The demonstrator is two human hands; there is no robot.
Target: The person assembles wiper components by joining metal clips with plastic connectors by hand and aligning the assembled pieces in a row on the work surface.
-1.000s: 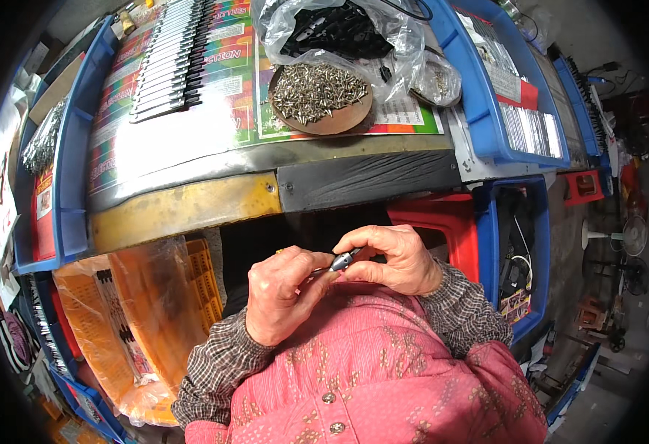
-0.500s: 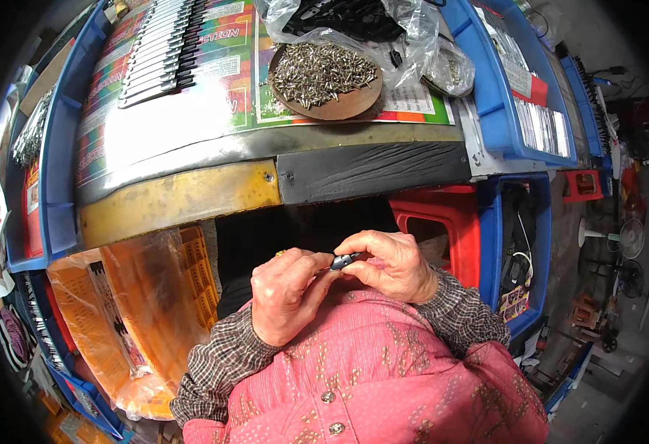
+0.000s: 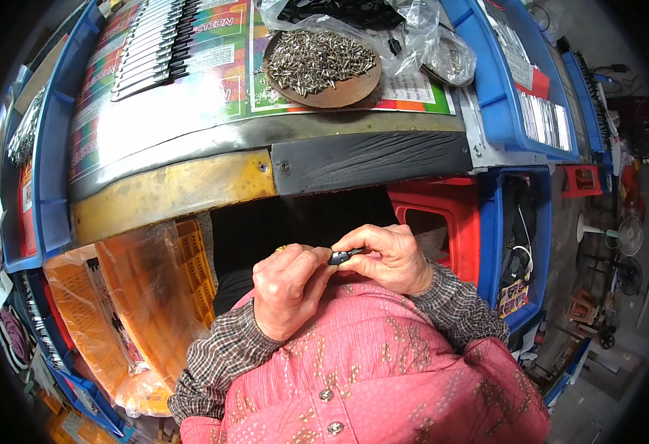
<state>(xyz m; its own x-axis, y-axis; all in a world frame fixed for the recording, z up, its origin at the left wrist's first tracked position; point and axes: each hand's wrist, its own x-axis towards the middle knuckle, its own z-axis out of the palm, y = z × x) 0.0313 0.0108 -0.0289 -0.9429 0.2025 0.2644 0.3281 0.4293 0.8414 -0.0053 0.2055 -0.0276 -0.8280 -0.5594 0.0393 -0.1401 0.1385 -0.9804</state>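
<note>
Between my hands, close to my front, is a small dark grey and black piece [image 3: 340, 257] with light spots on it. Its kind is hard to make out, since fingertips cover both ends. My left hand [image 3: 286, 285] pinches its left end between thumb and fingers. On the other end, the thumb and forefinger of my right hand [image 3: 389, 259] are closed too. Beyond, on the bench, a shallow brown dish [image 3: 337, 96] carries a heap of tiny silver metal pins [image 3: 317, 62]. Farther left lies a row of long silver strips with black ends [image 3: 149, 50].
The bench edge has a yellow strip [image 3: 176, 194] and a black strip [image 3: 372, 164]. Blue bins [image 3: 52, 177] flank it. A red stool [image 3: 461, 222] stands below. Clear plastic bags [image 3: 421, 44] lie behind the dish. An orange plastic-wrapped crate [image 3: 143, 296] sits at the left.
Both hands still grip the small dark piece and have risen slightly in view. The bench scene has shifted a little up and left.
</note>
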